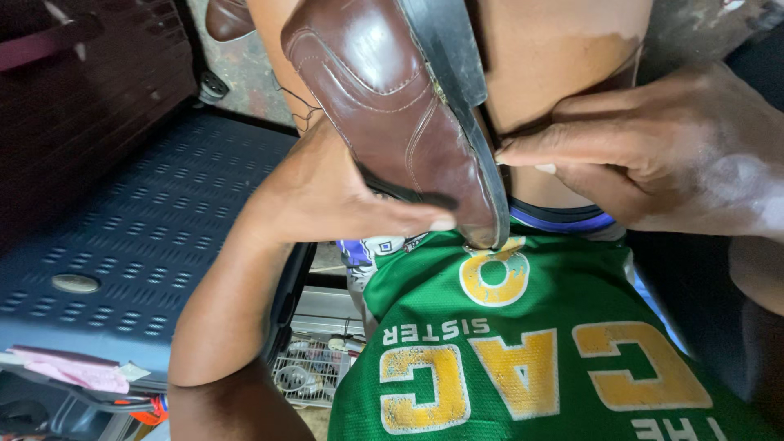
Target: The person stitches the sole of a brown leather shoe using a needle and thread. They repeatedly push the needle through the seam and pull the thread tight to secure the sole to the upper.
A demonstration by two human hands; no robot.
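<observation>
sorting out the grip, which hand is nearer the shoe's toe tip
Left. The left hand holds the brown shoe, thumb beside the toe tip; the right hand touches the sole edge slightly higher.

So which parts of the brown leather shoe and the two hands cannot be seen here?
- Brown leather shoe, head view: heel cut off by the top edge.
- Left hand: fingers hidden behind the shoe; only the thumb shows.
- Right hand: fingertips hidden behind the shoe's black sole.
</observation>
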